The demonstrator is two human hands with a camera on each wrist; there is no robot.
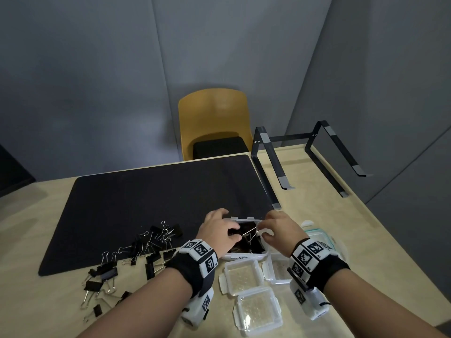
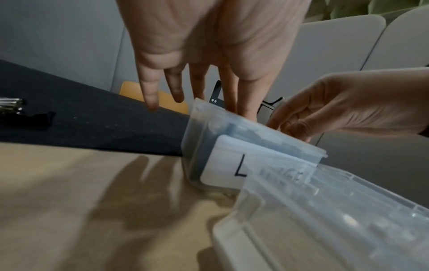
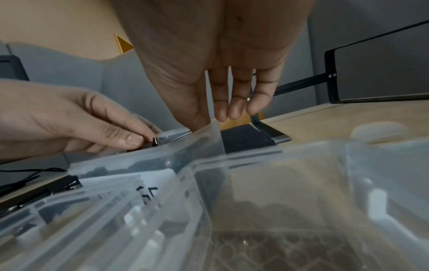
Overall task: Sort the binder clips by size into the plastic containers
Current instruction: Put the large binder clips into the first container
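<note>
Grey walls close round my tan table (image 1: 305, 211) and dark mat (image 1: 146, 203). Loose binder clips (image 1: 146, 245) lie left. My left hand (image 1: 219, 231) pinches a large clip (image 1: 235, 234), its wire handles (image 1: 251, 232) pointing right, over the labelled container (image 1: 244, 256); my right hand (image 1: 280, 230) pinches those wires.

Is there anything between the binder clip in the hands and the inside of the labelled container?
Nothing visible. Left hand and right hand hold a black binder clip with silver wire handles directly over the open, lidless clear plastic container with the white label, which already holds black clips.
</note>
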